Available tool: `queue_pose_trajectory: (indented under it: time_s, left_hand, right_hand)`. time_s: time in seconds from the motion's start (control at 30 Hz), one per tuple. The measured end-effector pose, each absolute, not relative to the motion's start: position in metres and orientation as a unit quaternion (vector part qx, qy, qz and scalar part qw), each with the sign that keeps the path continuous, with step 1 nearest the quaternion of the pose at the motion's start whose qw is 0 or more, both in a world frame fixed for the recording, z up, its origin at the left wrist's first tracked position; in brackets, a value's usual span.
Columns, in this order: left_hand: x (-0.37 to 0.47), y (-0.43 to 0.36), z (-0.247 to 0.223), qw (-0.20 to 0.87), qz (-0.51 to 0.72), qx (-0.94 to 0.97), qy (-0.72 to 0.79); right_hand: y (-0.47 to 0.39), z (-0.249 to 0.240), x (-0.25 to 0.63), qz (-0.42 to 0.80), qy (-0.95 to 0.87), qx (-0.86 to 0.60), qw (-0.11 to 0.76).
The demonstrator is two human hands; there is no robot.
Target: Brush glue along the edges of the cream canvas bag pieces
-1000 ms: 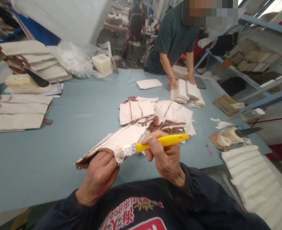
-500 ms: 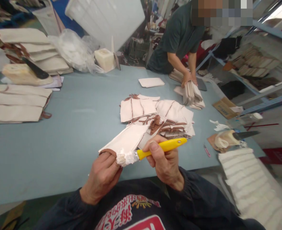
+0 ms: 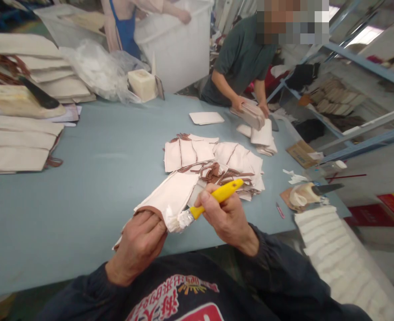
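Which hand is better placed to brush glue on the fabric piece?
Probably the right hand: it grips the yellow brush, bristles at the fabric piece. The left hand holds that piece.

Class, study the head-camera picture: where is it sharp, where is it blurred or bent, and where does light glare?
Head view: the right hand and yellow brush are sharp; the shelf rails at right bow with lens distortion; the white stack smears toward the corner; a bright patch glares top right.
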State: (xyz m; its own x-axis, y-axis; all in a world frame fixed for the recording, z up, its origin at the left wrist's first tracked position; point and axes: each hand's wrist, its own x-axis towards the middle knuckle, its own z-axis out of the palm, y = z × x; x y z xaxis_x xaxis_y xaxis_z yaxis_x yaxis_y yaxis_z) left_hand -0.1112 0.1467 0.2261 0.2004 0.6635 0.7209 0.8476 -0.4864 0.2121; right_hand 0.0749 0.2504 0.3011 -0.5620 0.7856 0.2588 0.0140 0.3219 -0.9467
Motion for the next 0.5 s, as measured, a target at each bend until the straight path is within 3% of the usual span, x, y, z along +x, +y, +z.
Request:
queue_pose_trajectory:
  time_s: [0.3, 0.5]
  left_hand:
    - [-0.105, 0.145, 0.22, 0.098, -0.385, -0.779, -0.484]
    - [-0.1, 0.145, 0.217, 0.076, -0.388, -0.779, -0.487]
  right_hand:
    - [0.303, 0.33, 0.039, 0.375, -0.863, -0.322, 0.104]
    - [0.309, 0.346, 0.027, 0.234, -0.913, -0.332, 0.043]
